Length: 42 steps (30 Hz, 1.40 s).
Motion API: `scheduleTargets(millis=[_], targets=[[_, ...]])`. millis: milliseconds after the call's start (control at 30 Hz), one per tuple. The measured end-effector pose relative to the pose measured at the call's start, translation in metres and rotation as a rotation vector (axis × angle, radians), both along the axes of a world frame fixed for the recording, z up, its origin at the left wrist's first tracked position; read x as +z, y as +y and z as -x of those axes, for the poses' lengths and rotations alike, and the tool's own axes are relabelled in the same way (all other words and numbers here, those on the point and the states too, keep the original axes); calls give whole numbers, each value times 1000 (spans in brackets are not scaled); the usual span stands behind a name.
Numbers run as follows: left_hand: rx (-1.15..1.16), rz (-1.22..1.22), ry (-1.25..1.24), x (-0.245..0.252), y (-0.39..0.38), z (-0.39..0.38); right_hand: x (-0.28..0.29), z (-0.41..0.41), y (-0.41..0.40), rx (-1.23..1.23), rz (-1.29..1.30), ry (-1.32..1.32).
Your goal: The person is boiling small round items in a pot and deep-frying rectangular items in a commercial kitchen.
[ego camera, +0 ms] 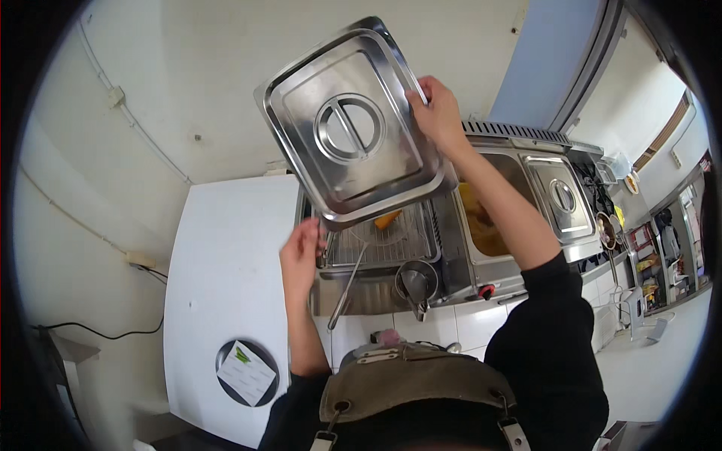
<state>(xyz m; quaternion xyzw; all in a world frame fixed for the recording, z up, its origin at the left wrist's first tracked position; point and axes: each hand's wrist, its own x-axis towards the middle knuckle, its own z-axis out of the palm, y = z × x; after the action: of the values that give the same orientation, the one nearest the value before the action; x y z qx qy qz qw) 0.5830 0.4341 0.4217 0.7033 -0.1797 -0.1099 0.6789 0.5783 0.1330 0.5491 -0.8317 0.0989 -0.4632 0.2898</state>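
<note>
A rectangular stainless steel pan lid with a recessed round handle is raised and tilted in front of the wall. My right hand grips its right edge, thumb on the near face. Close to the lid's lower left corner is my left hand, fingers partly curled; whether it touches the lid I cannot tell. Beneath the lid, a wire rack holds an orange-brown piece of food and a long-handled wire skimmer, partly hidden. A metal pot or ladle sits at the rack's front edge.
Yellow-brown liquid, apparently oil, fills the fryer vat at right. Another steel lid covers the neighbouring vat. On the white table, a dark round plate carries paper and green pieces. A red knob projects from the fryer front.
</note>
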Motion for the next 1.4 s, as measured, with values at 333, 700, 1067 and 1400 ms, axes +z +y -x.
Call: scheduleTargets(millis=[333,700,1067,1400], targets=[[190,-296,-624,85,-70,44,-60,130,97,84,-378,-189],[-123,-163,-584,62,-139,84,-38,219,78,-473,247,-83],[-106,-77,-794,97,-197,203,-54,278,50,-421,204,18],[113,-37,-716,78,-158,189,-55,276,-107,-238,44,246]])
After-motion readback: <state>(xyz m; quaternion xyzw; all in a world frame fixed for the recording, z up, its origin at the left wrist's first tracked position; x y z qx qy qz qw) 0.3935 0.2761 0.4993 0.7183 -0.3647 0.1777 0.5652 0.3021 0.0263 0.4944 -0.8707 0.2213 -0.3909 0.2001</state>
